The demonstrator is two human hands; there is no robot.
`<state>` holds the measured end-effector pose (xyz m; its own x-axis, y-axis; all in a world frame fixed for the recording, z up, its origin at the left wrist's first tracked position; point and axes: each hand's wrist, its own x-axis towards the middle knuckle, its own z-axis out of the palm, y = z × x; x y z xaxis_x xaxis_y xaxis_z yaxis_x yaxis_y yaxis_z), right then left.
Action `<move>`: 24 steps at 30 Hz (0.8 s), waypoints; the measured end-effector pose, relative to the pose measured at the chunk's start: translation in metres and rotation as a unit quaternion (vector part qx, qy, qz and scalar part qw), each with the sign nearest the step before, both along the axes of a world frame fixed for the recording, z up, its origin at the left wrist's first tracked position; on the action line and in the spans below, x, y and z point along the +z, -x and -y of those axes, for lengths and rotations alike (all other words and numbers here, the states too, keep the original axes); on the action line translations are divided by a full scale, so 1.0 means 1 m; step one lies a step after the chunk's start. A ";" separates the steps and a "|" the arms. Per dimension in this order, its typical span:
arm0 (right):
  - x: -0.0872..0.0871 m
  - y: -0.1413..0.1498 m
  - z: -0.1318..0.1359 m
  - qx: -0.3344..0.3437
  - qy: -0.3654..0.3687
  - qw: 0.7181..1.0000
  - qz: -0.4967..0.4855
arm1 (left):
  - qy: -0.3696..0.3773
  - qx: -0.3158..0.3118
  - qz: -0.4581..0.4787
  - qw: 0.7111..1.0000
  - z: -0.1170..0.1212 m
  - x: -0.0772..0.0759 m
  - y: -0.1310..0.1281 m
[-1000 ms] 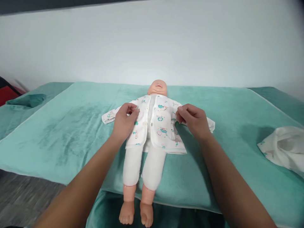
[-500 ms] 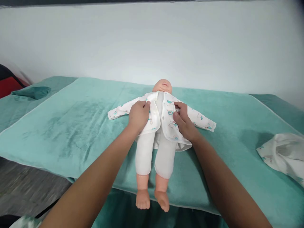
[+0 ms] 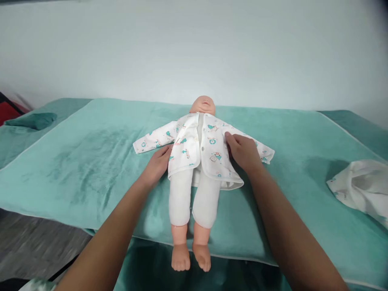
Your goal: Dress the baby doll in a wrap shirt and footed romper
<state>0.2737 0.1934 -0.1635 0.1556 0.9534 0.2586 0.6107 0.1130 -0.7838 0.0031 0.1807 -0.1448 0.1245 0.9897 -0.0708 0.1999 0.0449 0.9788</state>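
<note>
Finding the doll on its back, centred between the hands, with head towards the wall and feet reaching past the near edge of the green surface. Note a white printed jacket on the doll, with front panels parted by a narrow gap and sleeves spread outward to both sides. Note also white trousers down to the lower legs.

Record the left hand low beside the jacket, just below the sleeve on that side, with fingers partly curled and tips at the side edge of the cloth. Cannot tell from this view whether gripping or merely touching. Record the right hand at the opposite side of the jacket, slightly higher, with thumb against the printed panel and other fingers bent, partly hidden. Cannot confirm a closed grip on the fabric here either.

Observe a wide stretch of surface to the left of the left hand, creased and darker in patches, with room for sideways movement. Observe a further stretch between the right hand and a crumpled white cloth at the far right, well apart from the doll. Log the wall along the far edge, grey floor past the near-left edge, and a red and black object partly in view at far left.
</note>
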 end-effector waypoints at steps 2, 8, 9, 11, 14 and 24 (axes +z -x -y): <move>-0.001 0.001 -0.002 -0.004 0.021 0.999 0.040 | 0.012 -0.046 0.054 0.997 0.001 -0.001 -0.001; -0.002 0.011 -0.005 0.001 -0.014 0.997 -0.074 | 0.028 -0.107 0.203 0.973 -0.013 -0.008 -0.019; -0.003 0.011 -0.006 -0.007 -0.015 0.995 -0.099 | 0.030 -0.110 0.224 0.968 -0.017 -0.012 -0.020; -0.004 0.010 -0.008 -0.018 -0.007 0.990 -0.140 | 0.032 -0.101 0.252 0.962 -0.022 -0.020 -0.022; -0.006 0.008 -0.012 -0.019 -0.010 0.988 -0.154 | 0.029 -0.073 0.269 0.960 -0.027 -0.030 -0.021; -0.020 -0.041 0.038 -0.037 -0.080 0.985 0.148 | 0.027 -0.042 0.324 0.945 -0.041 -0.032 -0.019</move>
